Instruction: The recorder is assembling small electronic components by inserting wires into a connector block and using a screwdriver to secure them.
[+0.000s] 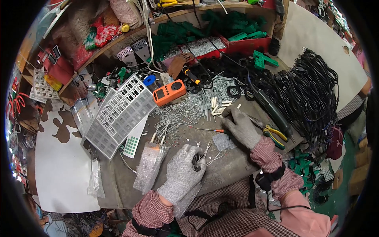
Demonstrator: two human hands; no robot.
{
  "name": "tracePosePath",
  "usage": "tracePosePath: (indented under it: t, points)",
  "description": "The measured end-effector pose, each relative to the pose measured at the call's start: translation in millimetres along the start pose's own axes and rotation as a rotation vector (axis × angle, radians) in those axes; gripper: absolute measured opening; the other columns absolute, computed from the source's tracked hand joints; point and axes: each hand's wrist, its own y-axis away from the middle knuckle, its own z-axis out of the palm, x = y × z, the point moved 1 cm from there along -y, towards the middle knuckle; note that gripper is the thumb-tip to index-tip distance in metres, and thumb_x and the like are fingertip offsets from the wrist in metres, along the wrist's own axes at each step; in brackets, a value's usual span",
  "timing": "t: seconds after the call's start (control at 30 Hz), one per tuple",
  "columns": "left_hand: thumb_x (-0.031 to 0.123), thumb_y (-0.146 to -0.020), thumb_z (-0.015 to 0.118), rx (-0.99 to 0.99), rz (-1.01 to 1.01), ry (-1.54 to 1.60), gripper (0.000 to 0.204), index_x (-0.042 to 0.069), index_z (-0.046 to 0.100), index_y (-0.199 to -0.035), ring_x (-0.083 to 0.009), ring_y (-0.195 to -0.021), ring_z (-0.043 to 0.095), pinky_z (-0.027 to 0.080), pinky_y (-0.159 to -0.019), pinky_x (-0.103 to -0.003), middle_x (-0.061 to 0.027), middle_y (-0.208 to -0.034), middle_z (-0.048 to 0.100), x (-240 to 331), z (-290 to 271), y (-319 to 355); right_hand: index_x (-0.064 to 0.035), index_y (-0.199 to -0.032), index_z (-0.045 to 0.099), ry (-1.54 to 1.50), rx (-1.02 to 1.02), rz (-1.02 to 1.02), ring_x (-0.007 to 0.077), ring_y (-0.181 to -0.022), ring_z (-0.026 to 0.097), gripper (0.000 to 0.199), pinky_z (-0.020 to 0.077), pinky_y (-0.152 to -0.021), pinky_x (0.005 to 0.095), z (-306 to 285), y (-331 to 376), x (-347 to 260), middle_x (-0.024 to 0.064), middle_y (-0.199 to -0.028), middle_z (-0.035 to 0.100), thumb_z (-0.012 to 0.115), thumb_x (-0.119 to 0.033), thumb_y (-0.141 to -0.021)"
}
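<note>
A: Largest first. What bounds your fingers?

B: The grey worktop (233,162). Its near edge runs just below your left hand (181,173); its right edge drops off past your right wrist, beyond the yellow-handled pliers (274,134). The mass of black cables (312,91) walls in the far right, well apart from your fingertips.

A: And to the left?

B: The perforated metal plates (118,112) lie beyond and left of your left fingers, with the white sheet (63,173) further out at the table's left side. A bubble-wrap bag (150,166) sits just beside your left knuckles.

A: State of the hands?

B: Both are gloved in grey. Your left fingers are curled tight round a small bundle of thin metal pins (205,154), whose tips fan out to the right of the fingertips. Your right hand (241,127) lies flat, fingers stretched forward and narrow, tips at the edge of the heap of loose pins (189,108); whether they pinch anything, you cannot tell.

A: Open room?

B: The bare strip of worktop between your two hands, holding only a small clear packet (221,141) and a thin red-handled screwdriver (211,130) just left of your right fingers. The orange meter (169,93) stands beyond the heap.
</note>
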Motion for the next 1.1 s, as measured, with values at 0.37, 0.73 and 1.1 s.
tracePosePath:
  t: [0.37, 0.73, 1.1]
  points:
    - [0.019, -0.092, 0.072, -0.073, -0.148, 0.054, 0.056, 0.003, 0.053, -0.142, -0.0179, -0.074, 0.070, 0.056, -0.065, -0.029, -0.0105, -0.095, 0.073, -4, 15, -3, -0.0004, -0.133, 0.046, -0.928, -0.206, 0.255, 0.0183, -0.094, 0.070, 0.033, 0.0593, -0.077, 0.0292, 19, 44, -37, 0.0120, -0.111, 0.061, 0.052, -0.019, -0.106]
    - [0.008, -0.094, 0.067, 0.034, -0.260, 0.339, 0.032, -0.004, 0.067, -0.124, -0.0133, -0.085, 0.070, 0.057, -0.075, -0.027, -0.0122, -0.105, 0.075, -6, 10, -1, 0.0016, -0.132, 0.045, -0.921, -0.114, 0.111, 0.0183, -0.095, 0.071, 0.031, 0.0605, -0.080, 0.0290, 17, 37, -60, 0.0129, -0.115, 0.061, 0.050, -0.012, -0.105]
    - [0.011, -0.097, 0.067, 0.036, -0.283, 0.448, 0.033, -0.003, 0.065, -0.127, -0.0133, -0.095, 0.069, 0.056, -0.083, -0.029, -0.0110, -0.106, 0.073, -14, 16, 3, -0.0008, -0.123, 0.056, -0.585, -0.080, -0.148, 0.0265, -0.098, 0.068, 0.024, 0.0578, -0.084, 0.0362, -1, 30, -75, 0.0165, -0.112, 0.063, 0.055, -0.007, -0.099]
